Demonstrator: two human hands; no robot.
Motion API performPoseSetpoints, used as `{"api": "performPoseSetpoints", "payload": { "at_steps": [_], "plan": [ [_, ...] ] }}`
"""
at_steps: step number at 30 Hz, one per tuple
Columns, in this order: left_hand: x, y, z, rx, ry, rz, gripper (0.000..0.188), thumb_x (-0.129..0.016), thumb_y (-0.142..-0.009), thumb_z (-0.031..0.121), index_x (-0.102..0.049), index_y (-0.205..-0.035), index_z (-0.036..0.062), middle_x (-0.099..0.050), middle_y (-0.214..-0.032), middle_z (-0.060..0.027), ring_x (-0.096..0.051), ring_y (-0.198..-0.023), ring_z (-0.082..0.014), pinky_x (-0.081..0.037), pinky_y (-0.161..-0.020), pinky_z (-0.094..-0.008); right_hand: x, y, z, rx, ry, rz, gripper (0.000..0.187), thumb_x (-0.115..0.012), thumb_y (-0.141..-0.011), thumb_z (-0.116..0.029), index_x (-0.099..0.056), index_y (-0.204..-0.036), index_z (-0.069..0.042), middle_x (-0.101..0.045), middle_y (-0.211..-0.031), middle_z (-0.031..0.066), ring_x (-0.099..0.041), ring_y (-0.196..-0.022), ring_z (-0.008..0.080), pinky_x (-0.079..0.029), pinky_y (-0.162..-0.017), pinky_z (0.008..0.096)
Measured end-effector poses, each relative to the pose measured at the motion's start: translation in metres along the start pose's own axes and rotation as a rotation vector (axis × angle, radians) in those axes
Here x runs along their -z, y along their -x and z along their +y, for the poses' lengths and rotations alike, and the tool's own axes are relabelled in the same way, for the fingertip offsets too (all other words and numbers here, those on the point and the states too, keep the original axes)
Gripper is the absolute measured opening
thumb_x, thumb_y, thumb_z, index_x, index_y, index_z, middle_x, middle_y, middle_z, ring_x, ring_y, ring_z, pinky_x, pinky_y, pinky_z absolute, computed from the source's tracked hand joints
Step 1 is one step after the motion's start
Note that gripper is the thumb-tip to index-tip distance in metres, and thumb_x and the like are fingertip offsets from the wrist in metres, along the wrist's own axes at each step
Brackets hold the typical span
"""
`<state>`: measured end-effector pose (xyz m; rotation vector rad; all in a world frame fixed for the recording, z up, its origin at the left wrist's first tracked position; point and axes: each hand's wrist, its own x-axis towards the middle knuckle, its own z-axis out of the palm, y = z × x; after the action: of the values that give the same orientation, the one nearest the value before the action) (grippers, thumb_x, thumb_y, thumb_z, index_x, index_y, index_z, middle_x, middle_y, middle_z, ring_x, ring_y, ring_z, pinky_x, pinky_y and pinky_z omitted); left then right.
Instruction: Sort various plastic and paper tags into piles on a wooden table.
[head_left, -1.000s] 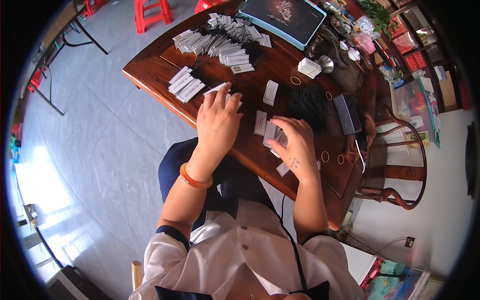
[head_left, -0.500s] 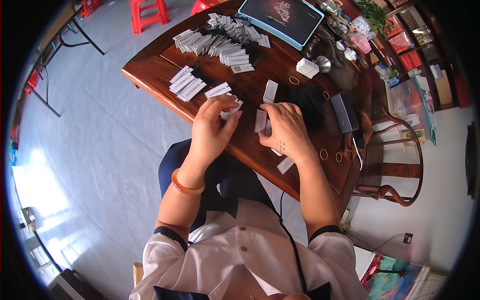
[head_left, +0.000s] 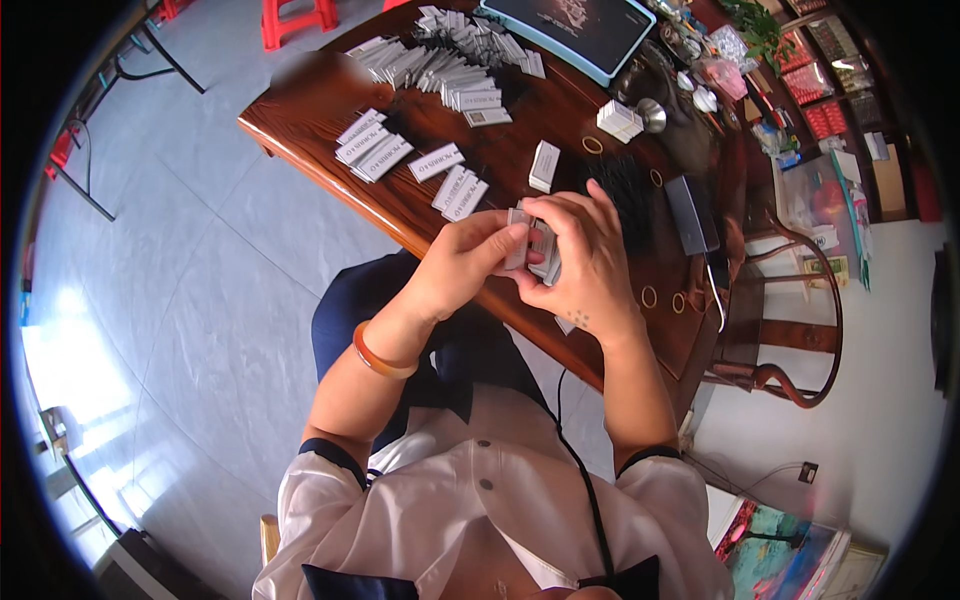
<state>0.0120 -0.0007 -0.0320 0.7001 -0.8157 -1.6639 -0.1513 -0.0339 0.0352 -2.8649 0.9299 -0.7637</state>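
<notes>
My left hand (head_left: 462,262) and my right hand (head_left: 585,255) meet over the table's near edge. A small white printed tag (head_left: 516,238) is pinched between the thumb and fingers of the left one. The right is curled around several more tags (head_left: 546,255), and its fingertips touch the top of the pinched one. Just left of the hands lie a few overlapping tags (head_left: 460,194) and a single tag (head_left: 436,162). Beyond them is another overlapping group (head_left: 373,147). A neat stack of tags (head_left: 544,165) rests beyond my right hand.
A large heap of tags with black strings (head_left: 450,70) spreads over the far side of the wooden table (head_left: 290,112). To the right are a bundle of black strings (head_left: 625,195), rubber bands (head_left: 649,297), a dark box-shaped device with a white cable (head_left: 692,215) and a tag block (head_left: 620,121).
My left hand has moved right, away from the tags on the table, and joined my right hand. It now pinches a tag there. The right hand has turned slightly with its tags.
</notes>
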Motion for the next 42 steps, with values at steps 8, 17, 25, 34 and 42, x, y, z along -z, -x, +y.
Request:
{"api": "performPoseSetpoints", "payload": {
  "at_steps": [8,17,25,34,42],
  "plan": [
    [-0.004,0.003,0.0,-0.075,-0.007,0.081,0.016,-0.059,-0.095,0.011,-0.062,-0.101,-0.0024,-0.069,-0.09,-0.0132,-0.07,-0.079,-0.0222,-0.058,-0.074,-0.0321,0.034,0.06,0.016,-0.262,0.095,-0.069,0.028,-0.078,-0.069,-0.019,-0.065,-0.092,-0.011,-0.062,-0.103,0.0029,-0.058,-0.095,0.0247,-0.041,-0.082,0.0398],
    [-0.008,0.002,0.002,-0.011,0.053,0.06,0.026,-0.048,-0.101,0.018,-0.057,-0.11,-0.0046,-0.067,-0.099,-0.0134,-0.068,-0.088,-0.0213,-0.058,-0.076,-0.0314,0.02,0.113,-0.026,-0.342,0.371,-0.195,0.072,-0.074,-0.065,-0.056,-0.062,-0.113,-0.004,-0.058,-0.118,0.0043,-0.051,-0.104,0.024,-0.034,-0.089,0.041],
    [-0.006,0.0,-0.001,0.029,0.139,0.065,0.031,-0.041,-0.102,0.02,-0.054,-0.116,-0.0041,-0.065,-0.108,-0.0171,-0.067,-0.097,-0.0265,-0.057,-0.081,-0.0383,0.01,0.121,-0.036,-0.216,0.318,-0.09,0.036,-0.075,-0.074,-0.023,-0.066,-0.106,-0.009,-0.062,-0.108,0.0019,-0.057,-0.099,0.0208,-0.034,-0.101,0.0472],
    [-0.001,0.0,0.002,-0.01,0.173,0.082,0.032,-0.039,-0.102,0.017,-0.053,-0.119,-0.0056,-0.064,-0.112,-0.0187,-0.066,-0.1,-0.029,-0.057,-0.084,-0.0388,0.012,0.118,-0.01,-0.078,0.254,0.246,0.018,-0.071,-0.072,-0.003,-0.068,-0.089,-0.005,-0.065,-0.088,0.0032,-0.063,-0.074,0.02,-0.05,-0.073,0.0371],
    [-0.004,0.001,-0.001,0.039,0.169,0.007,0.03,-0.038,-0.102,0.015,-0.052,-0.119,-0.0051,-0.062,-0.115,-0.0188,-0.065,-0.103,-0.0285,-0.055,-0.087,-0.0388,0.006,0.119,0.001,-0.769,-0.911,0.566,0.023,-0.055,-0.093,0.0,-0.05,-0.114,0.007,-0.067,-0.094,0.018,-0.07,-0.078,0.0258,-0.057,-0.074,0.0319]
  ]
}}
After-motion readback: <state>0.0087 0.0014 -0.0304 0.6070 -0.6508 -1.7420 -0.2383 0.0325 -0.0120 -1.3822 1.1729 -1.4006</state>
